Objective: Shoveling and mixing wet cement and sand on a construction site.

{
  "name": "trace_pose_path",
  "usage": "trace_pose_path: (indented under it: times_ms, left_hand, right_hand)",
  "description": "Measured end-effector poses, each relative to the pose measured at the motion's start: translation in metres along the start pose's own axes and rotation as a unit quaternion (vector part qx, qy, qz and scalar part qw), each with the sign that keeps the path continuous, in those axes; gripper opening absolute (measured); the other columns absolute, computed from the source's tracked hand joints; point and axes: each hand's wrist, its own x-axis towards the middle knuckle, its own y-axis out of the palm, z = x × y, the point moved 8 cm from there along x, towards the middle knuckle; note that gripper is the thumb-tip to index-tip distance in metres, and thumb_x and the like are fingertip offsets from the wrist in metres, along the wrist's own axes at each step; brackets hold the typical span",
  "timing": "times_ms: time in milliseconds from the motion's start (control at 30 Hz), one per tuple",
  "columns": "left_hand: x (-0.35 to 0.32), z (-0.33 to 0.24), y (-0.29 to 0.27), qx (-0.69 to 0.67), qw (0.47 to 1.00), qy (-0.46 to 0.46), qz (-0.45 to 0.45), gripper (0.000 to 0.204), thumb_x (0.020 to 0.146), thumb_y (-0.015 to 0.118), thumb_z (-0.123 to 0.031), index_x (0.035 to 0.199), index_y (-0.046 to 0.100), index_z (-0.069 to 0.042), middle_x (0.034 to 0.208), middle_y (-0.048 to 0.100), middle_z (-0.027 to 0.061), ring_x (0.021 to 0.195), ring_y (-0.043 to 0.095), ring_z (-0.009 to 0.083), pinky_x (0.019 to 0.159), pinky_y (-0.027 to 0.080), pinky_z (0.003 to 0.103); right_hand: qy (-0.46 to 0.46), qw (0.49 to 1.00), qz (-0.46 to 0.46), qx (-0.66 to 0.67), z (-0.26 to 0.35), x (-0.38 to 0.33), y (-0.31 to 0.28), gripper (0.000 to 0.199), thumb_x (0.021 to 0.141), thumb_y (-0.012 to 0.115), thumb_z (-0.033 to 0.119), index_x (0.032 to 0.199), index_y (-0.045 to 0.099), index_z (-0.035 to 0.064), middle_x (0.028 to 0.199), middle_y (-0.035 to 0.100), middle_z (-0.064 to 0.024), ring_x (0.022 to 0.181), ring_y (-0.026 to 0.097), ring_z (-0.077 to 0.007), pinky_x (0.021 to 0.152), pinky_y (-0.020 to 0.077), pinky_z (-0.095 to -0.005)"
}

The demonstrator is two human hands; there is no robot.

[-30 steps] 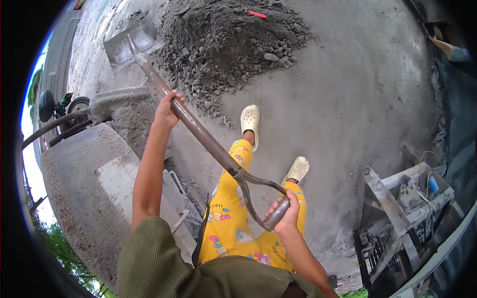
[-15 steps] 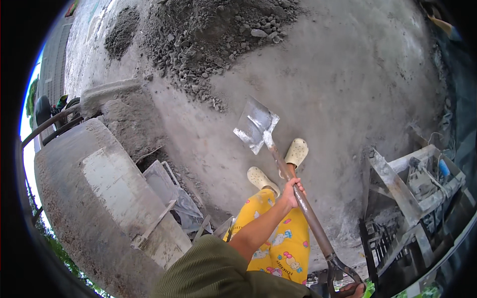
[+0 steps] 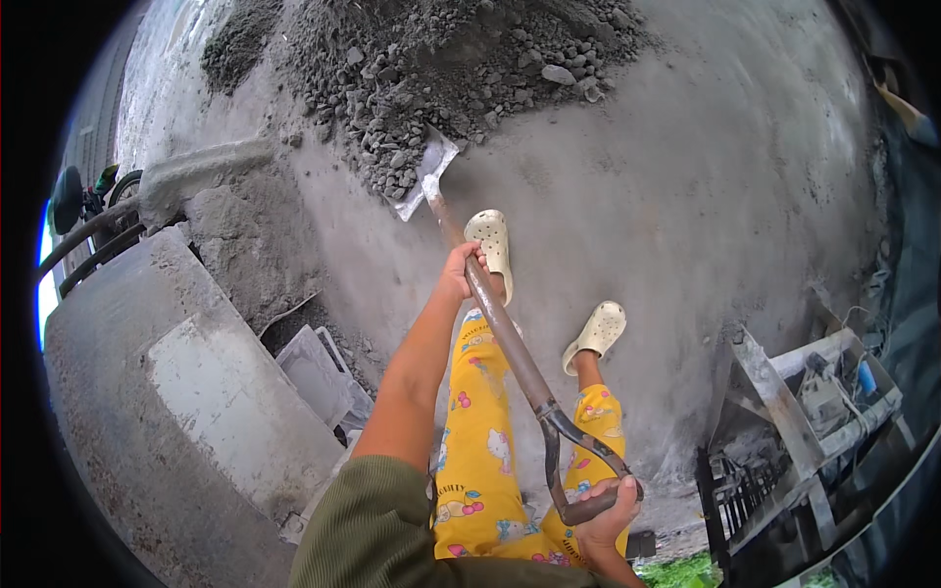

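A shovel (image 3: 510,343) with a brown shaft slants up and to the left across the view. My left hand (image 3: 462,269) is wrapped round its lower shaft, not far above the blade. At the other end, my right hand (image 3: 610,514) grips the D-shaped handle. The shovel's metal blade (image 3: 437,155) has its edge in a heap of grey gravel and rubble (image 3: 392,118), and stones partly cover its left side. The heap spreads across the top of the view.
A large rusty drum (image 3: 127,382) stands on the left beside a concrete block (image 3: 235,240). To the right is a metal frame machine (image 3: 814,392) with a motor. My cream clogs (image 3: 490,250) stand on dusty grey concrete floor (image 3: 686,216). A dark tarp (image 3: 912,245) hangs at the far right.
The blade has moved up and left, from bare floor into the heap's near edge. Both hands have shifted with the shovel, the right one further into view. One foot has stepped forward.
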Motion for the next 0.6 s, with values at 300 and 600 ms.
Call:
trace_pose_path:
  times_ms: [300, 600]
  left_hand:
    - [0.047, -0.041, -0.006, -0.082, 0.996, -0.009, -0.039, 0.018, 0.069, 0.055, -0.013, 0.057, 0.042, -0.013, 0.048, 0.041, -0.0015, 0.041, 0.041, 0.0104, 0.04, 0.038, 0.024]
    - [-0.005, -0.117, 0.012, -0.061, 0.996, 0.045, -0.053, 0.018, 0.068, 0.055, -0.017, 0.055, 0.043, -0.014, 0.046, 0.04, -0.0017, 0.042, 0.041, 0.0109, 0.041, 0.037, 0.024]
  right_hand:
    - [-0.004, 0.995, -0.094, -0.021, -0.008, 0.053, 0.041, 0.039, 0.075, 0.046, 0.042, 0.057, 0.038, 0.0087, 0.044, 0.039, -0.0049, 0.035, 0.04, -0.0166, 0.036, 0.0359, -0.0278]
    - [0.034, 0.999, -0.04, -0.014, -0.014, 0.078, 0.055, 0.04, 0.075, 0.043, 0.047, 0.057, 0.039, 0.0113, 0.043, 0.04, -0.0031, 0.034, 0.041, -0.0168, 0.033, 0.0359, -0.0276]
